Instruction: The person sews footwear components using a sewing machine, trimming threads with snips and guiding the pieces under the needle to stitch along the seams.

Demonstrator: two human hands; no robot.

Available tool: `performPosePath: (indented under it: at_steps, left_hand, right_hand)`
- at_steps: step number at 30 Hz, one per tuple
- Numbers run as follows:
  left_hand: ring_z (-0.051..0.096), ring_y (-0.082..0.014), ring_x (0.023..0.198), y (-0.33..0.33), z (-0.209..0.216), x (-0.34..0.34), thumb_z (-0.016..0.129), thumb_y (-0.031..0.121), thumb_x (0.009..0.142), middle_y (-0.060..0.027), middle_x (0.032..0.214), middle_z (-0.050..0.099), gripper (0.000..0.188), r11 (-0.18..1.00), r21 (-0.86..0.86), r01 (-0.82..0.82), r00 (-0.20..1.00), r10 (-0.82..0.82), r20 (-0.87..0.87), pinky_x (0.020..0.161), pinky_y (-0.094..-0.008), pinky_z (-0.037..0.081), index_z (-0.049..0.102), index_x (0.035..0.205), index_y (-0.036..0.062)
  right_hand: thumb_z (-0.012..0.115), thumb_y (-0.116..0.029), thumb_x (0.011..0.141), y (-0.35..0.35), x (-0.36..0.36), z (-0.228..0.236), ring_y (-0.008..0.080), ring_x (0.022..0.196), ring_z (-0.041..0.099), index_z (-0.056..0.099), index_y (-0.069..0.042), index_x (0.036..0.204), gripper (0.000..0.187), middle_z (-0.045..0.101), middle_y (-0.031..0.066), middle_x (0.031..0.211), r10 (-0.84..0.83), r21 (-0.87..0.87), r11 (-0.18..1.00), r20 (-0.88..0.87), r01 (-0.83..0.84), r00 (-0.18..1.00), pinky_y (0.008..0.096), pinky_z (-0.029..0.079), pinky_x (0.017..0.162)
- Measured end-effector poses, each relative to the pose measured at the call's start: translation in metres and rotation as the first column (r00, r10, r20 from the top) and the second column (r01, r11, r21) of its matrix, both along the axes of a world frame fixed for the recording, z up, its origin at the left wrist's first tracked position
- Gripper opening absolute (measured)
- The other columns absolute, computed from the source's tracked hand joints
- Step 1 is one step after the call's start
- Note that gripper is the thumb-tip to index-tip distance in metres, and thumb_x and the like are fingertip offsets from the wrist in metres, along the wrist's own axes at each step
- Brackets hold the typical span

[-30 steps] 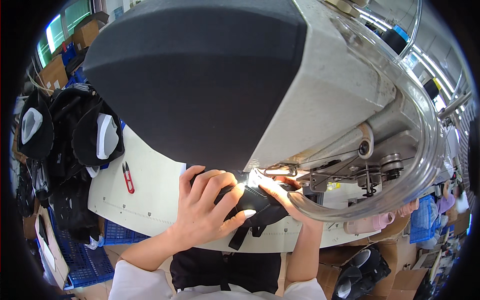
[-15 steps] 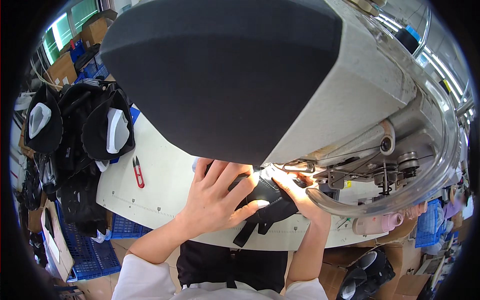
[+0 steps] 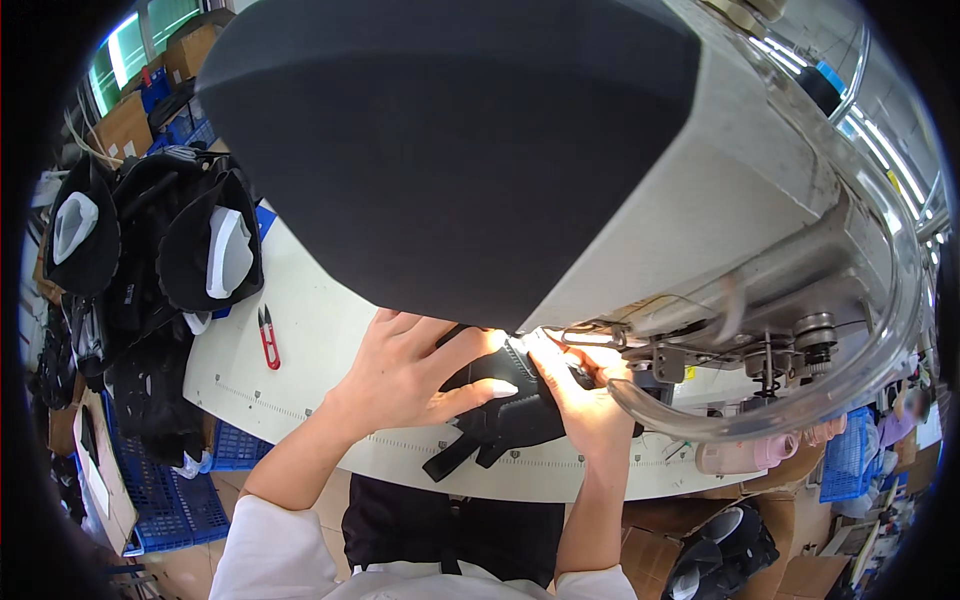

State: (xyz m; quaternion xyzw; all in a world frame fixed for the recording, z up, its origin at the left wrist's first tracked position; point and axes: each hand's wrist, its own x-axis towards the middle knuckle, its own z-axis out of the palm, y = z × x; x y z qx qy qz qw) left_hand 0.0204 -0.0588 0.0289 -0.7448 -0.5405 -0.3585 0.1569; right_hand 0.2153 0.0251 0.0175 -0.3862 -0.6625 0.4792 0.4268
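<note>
Black stitched piece on the white table, partly hidden by the sewing machine; my left hand rests on it, thumb and fingers spread, while my right hand curls at its right side, whether pinching I cannot tell.

Lit by a bright, greenish-paned window at 10 o'clock and by glowing ceiling tubes at 2 o'clock. Floored in pale tiles between 7 and 8 o'clock. Furnished with a white counter, spanning 9 to 4 o'clock through 6.
</note>
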Motion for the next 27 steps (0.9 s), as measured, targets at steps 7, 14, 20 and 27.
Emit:
performPosePath:
  at_steps: [7, 14, 20, 27]
  left_hand:
    - [0.058, -0.0265, 0.106, 0.006, 0.007, -0.005, 0.077, 0.037, 0.075, -0.0062, 0.112, 0.064, 0.039, 0.995, -0.086, 0.049, 0.999, -0.049, 0.005, 0.091, -0.0424, 0.044, 0.069, 0.104, 0.0124]
    - [0.061, -0.0276, 0.098, 0.010, 0.005, -0.018, 0.082, 0.030, 0.069, -0.0064, 0.106, 0.066, 0.038, 0.984, -0.116, 0.134, 0.980, -0.114, 0.165, 0.083, -0.0397, 0.049, 0.073, 0.100, 0.0092]
    - [0.061, -0.0272, 0.095, 0.017, -0.037, -0.007, 0.079, 0.027, 0.072, -0.0075, 0.103, 0.065, 0.034, 0.997, 0.074, -0.007, 0.986, -0.005, 0.167, 0.081, -0.0414, 0.047, 0.071, 0.096, 0.0054]
    - [0.047, -0.0214, 0.124, -0.016, -0.017, 0.085, 0.071, 0.033, 0.080, -0.0074, 0.124, 0.056, 0.052, 0.989, -0.096, -0.111, 0.983, 0.124, 0.139, 0.112, -0.0659, 0.024, 0.060, 0.124, 0.0081]
  right_hand:
    - [0.074, 0.000, 0.084, -0.012, -0.006, -0.002, 0.0078, 0.077, 0.061, 0.069, 0.006, 0.102, 0.019, 0.069, 0.0050, 0.088, -0.138, 0.069, 0.988, -0.041, 0.141, 0.990, 0.0210, 0.049, 0.071]
    - [0.074, 0.000, 0.084, -0.032, -0.023, 0.008, 0.0047, 0.065, 0.051, 0.070, 0.004, 0.100, 0.017, 0.063, -0.0001, 0.076, -0.230, 0.129, 0.963, -0.058, 0.235, 0.972, 0.0208, 0.042, 0.063]
    - [0.062, -0.003, 0.092, -0.034, -0.023, -0.002, 0.0102, 0.078, 0.058, 0.067, 0.004, 0.101, 0.013, 0.066, 0.0051, 0.083, -0.294, 0.425, 0.873, 0.066, 0.239, 0.954, 0.0261, 0.046, 0.072]
    - [0.059, -0.011, 0.096, 0.001, 0.024, -0.046, 0.0132, 0.080, 0.063, 0.065, 0.002, 0.101, 0.016, 0.069, 0.0069, 0.090, -0.256, -0.043, 0.966, -0.027, 0.255, 0.966, 0.0285, 0.051, 0.074]
